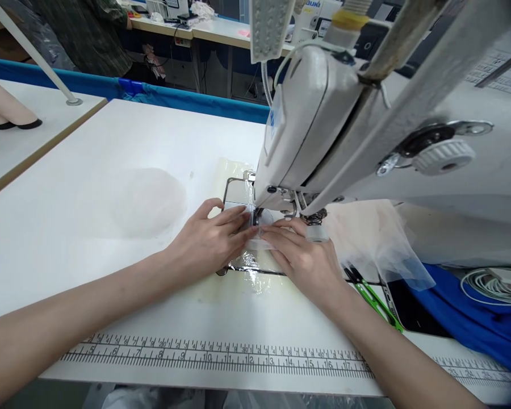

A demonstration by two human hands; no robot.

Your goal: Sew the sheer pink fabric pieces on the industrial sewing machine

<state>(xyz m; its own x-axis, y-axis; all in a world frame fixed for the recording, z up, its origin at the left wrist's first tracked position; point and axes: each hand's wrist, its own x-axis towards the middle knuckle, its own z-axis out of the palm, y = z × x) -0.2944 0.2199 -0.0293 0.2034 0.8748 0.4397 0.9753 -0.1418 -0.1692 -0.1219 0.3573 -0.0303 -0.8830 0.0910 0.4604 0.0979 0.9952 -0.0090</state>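
Observation:
A white sewing machine (306, 113) leans in from the right, its presser foot (256, 217) down at a small piece of sheer white fabric (259, 245). My left hand (213, 236) comes in from the left, fingertips closed together on the fabric just beside the foot. From the right, my right hand (304, 250) pinches the same fabric close in front of the foot. The fingertips of both hands almost meet there. Under them lies the metal machine plate (238, 190), covered partly with clear tape (252, 272). The needle tip is too small to make out.
Pale sheer fabric (366, 233) lies right of the machine, near green-handled thread snips (377, 307) and a dark phone (413, 312). A round sheer piece (149, 201) rests on the white table (68, 255). A printed ruler (221, 355) runs along the front edge. Another person (85, 34) stands behind.

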